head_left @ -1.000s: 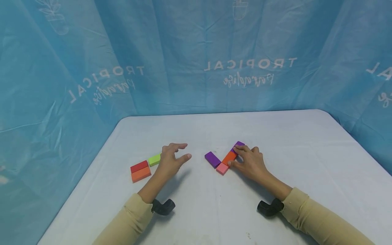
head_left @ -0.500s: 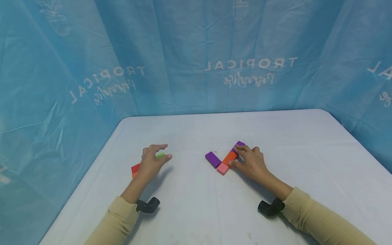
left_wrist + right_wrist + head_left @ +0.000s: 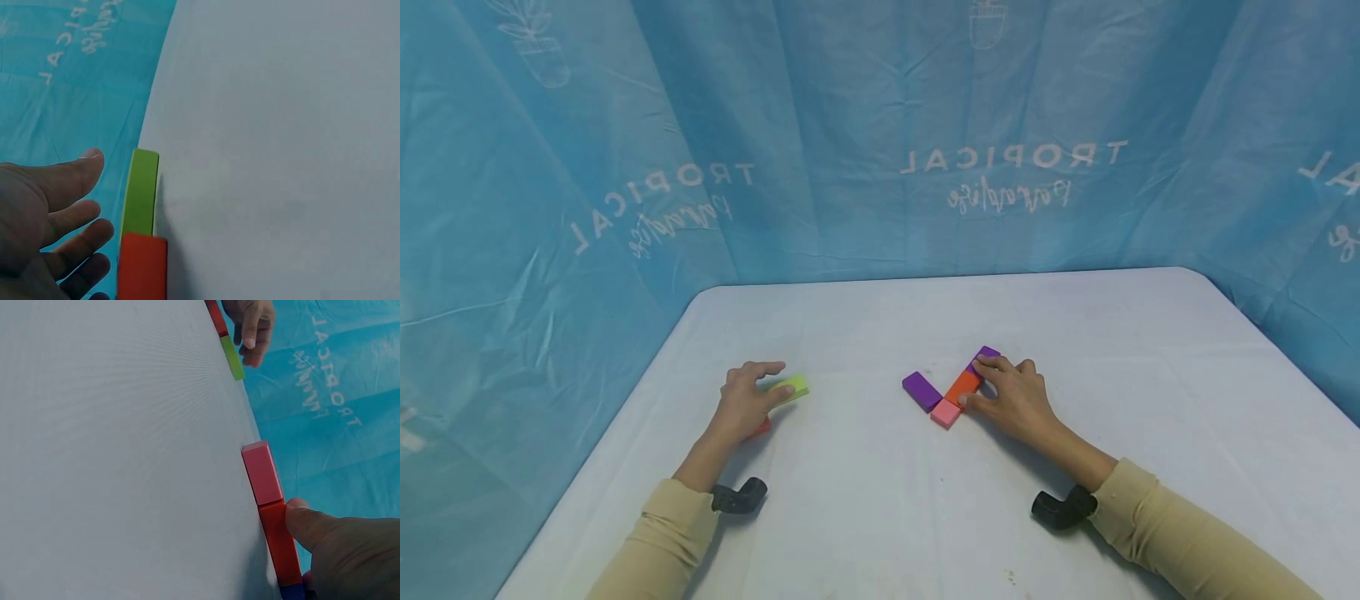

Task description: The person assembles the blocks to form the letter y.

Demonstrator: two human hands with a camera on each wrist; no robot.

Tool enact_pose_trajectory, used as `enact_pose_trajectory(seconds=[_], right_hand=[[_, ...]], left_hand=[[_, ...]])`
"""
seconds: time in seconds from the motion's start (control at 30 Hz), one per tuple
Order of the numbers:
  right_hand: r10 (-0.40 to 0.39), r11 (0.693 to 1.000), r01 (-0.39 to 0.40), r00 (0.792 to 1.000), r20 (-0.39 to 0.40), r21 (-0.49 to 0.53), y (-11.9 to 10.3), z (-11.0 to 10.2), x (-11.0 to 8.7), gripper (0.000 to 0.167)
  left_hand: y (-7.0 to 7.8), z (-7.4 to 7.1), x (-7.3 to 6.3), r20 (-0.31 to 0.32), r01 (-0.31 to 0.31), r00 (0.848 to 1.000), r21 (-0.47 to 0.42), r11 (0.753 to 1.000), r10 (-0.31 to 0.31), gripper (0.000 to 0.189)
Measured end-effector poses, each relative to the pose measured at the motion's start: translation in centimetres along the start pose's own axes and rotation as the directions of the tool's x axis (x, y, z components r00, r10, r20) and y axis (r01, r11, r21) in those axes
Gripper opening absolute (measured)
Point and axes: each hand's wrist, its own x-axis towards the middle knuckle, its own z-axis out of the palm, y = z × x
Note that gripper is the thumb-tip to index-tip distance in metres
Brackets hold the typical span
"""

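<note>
In the head view my left hand (image 3: 745,408) hovers at the left, thumb and fingers apart with nothing between them. Beside its fingertips lies a light green block (image 3: 796,387). An orange-red block (image 3: 762,427) shows partly from under the hand. My right hand (image 3: 1018,404) rests at a slanting row: the thumb is against an orange block (image 3: 962,387) and the index finger reaches over its junction with a purple block (image 3: 990,352). A pink block (image 3: 945,413) meets the orange one's near end. Another purple block (image 3: 921,390) slants away from that corner, making a V.
A white cloth covers the table (image 3: 880,500). Blue printed curtains (image 3: 850,125) hang behind it and along its sides. Each wrist wears a black curved mount, the left mount (image 3: 741,497) and the right mount (image 3: 1063,508) both low over the cloth.
My left hand has moved left and toward the red and orange blocks, passing over the green one, which is now uncovered beside the fingertips. The right hand has stayed in place.
</note>
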Motion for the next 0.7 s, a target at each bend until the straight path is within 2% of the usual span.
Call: enact_pose_trajectory(seconds=[0.3, 0.5, 0.7], right_hand=[[0.001, 1.000, -0.001, 1.000, 0.002, -0.001, 0.0, 0.0, 0.0, 0.063], [0.010, 1.000, -0.010, 1.000, 0.006, -0.001, -0.2, -0.1, 0.0, 0.063], [0.011, 1.000, -0.011, 1.000, 0.009, -0.002, -0.2, -0.1, 0.0, 0.063]], left_hand=[[-1.1, 0.0, 0.3, 0.006, -0.012, 1.000, 0.038, 0.999, 0.012, 0.053], [-1.3, 0.2, 0.6, 0.010, -0.062, 0.998, 0.065, 0.996, 0.062, 0.050], [-1.4, 0.3, 0.7, 0.021, -0.067, 0.998, 0.096, 0.993, 0.065, 0.049]])
